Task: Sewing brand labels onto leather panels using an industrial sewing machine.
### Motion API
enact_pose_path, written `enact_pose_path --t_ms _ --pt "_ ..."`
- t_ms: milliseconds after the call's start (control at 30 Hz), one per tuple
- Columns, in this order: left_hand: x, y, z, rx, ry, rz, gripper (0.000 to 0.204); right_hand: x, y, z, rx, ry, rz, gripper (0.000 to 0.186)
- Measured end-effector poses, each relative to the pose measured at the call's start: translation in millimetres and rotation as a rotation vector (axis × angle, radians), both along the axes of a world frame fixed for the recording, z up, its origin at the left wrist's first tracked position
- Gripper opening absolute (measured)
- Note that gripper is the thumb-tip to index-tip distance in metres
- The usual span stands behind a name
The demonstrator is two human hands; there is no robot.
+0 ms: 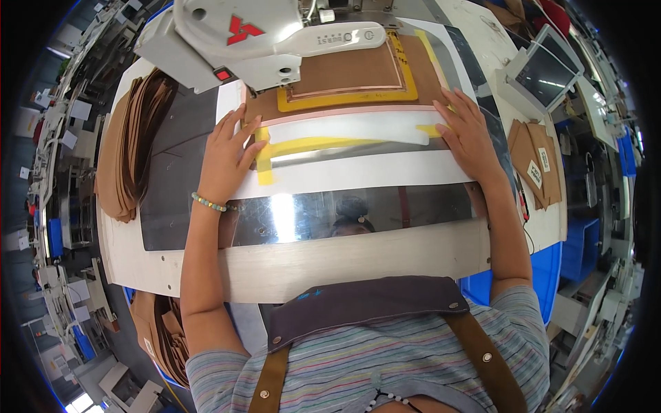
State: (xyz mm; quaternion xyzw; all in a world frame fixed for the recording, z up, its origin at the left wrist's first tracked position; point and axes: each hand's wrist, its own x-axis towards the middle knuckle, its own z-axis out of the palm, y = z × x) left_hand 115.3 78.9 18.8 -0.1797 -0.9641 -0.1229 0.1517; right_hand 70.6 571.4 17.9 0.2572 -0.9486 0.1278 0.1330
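A brown fabric piece (330, 117) lies flat under the white sewing machine head (275, 41), with a pinkish strip along its near edge. On top of it rests a yellow template frame (344, 101). My left hand (231, 155) lies flat with fingers spread at the fabric's near left corner, beside a strip of yellow tape (264, 158). At the near right corner, my right hand (471, 141) has its fingers stretched out over the edge, by another bit of yellow tape (428, 131). Both hands press down without gripping anything.
A white sheet (330, 172) and a shiny metal plate (427, 210) lie nearer me. Stacked brown pieces (131, 144) stand at the left. At the right are a small screen (547, 69), more brown pieces (533, 165) with white labels and a blue bin (547, 275).
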Motion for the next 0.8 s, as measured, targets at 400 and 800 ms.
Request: enact_pose_path --t_ms 400,800 --pt "-11 -38 -13 0.144 -0.152 -0.123 0.046 -6 30 13 -0.065 0.215 -0.037 0.043" --pt "-7 -37 -6 0.041 -0.124 -0.082 0.044 22 261 -6 -0.108 -0.215 -1.014 0.03"
